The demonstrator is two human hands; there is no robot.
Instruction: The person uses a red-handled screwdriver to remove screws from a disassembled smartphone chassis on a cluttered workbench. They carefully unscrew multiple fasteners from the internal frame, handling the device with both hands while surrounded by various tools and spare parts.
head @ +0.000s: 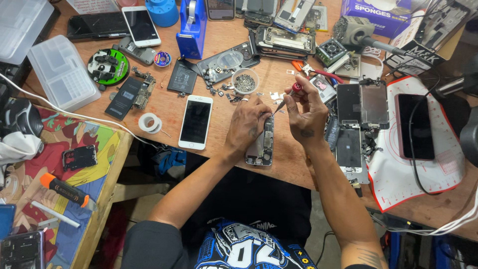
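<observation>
An opened phone body [262,144] lies at the near edge of the wooden table [164,102], its inner parts facing up. My left hand [247,123] rests on its upper left side and holds it down. A small precision screwdriver with a red cap [289,96] is pinched in my right hand [304,112], its tip pointing down at the top of the phone. A white phone [195,122] lies face up just left of my left hand. A small clear bowl of screws [245,81] stands behind my hands.
Disassembled phones and screens [361,117] lie to the right, beside a dark phone on a white mat [416,159]. A blue tape dispenser [192,27], batteries, a tape roll [149,122] and clear plastic boxes [62,72] sit at left. An orange-handled tool [64,190] lies on the colourful side surface.
</observation>
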